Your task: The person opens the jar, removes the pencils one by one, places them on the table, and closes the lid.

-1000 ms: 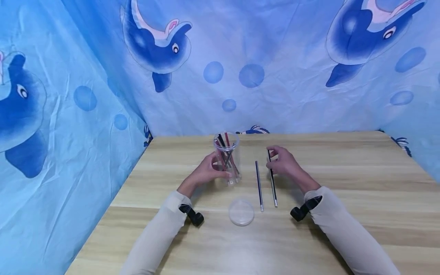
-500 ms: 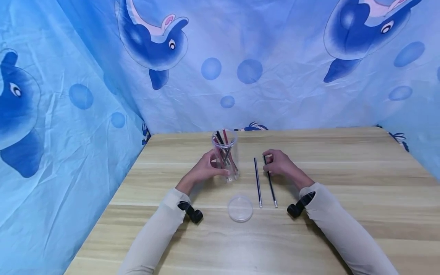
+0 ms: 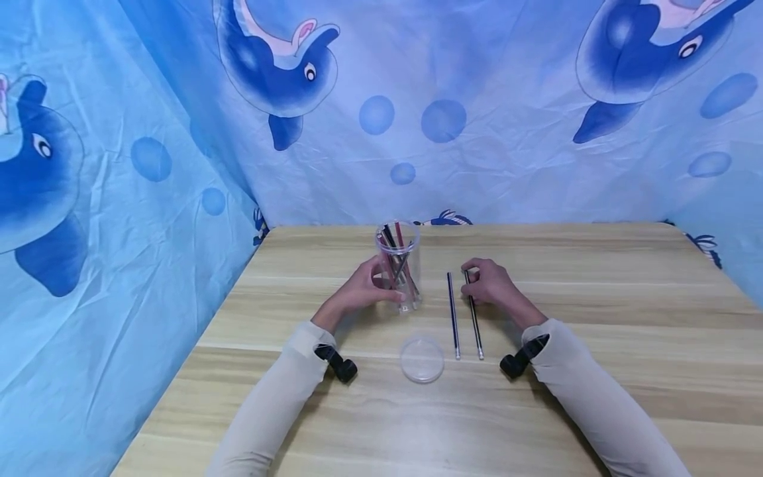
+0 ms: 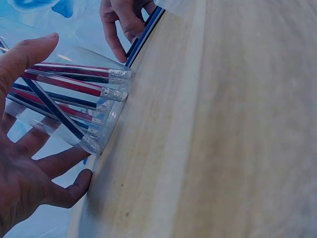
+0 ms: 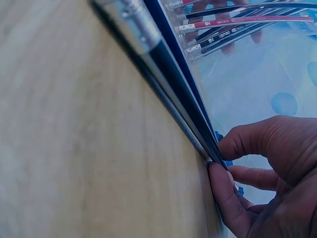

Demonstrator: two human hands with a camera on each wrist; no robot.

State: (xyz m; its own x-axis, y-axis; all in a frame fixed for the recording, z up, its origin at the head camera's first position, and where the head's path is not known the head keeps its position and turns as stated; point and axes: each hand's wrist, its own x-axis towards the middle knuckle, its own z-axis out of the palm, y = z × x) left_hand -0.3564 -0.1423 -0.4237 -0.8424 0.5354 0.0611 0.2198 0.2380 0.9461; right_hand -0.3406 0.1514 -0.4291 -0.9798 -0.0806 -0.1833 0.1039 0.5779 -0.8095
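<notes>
My left hand (image 3: 365, 286) holds a clear plastic cup (image 3: 415, 268) from its left side, thumb across the front. Inside it, red and dark pencils (image 4: 84, 85) lean at different angles, eraser ends down, as the left wrist view shows. To the right, my right hand (image 3: 493, 283) pinches a black pencil (image 3: 475, 324) near its far end between thumb and fingers. That pencil's eraser end points toward me, at the table. Just left of it a dark blue pencil (image 3: 454, 318) lies roughly parallel on the table, the two a small gap apart.
A round clear lid (image 3: 422, 359) lies flat on the wooden table (image 3: 536, 424), in front of the cup and left of the pencils' eraser ends. Blue curtains (image 3: 512, 172) with printed dolphins hang behind the table and on its left.
My right hand has lowered the far end of the black pencil toward the table, bringing it nearly level with the blue one. The left hand keeps its hold on the cup. The head view shifts slightly.
</notes>
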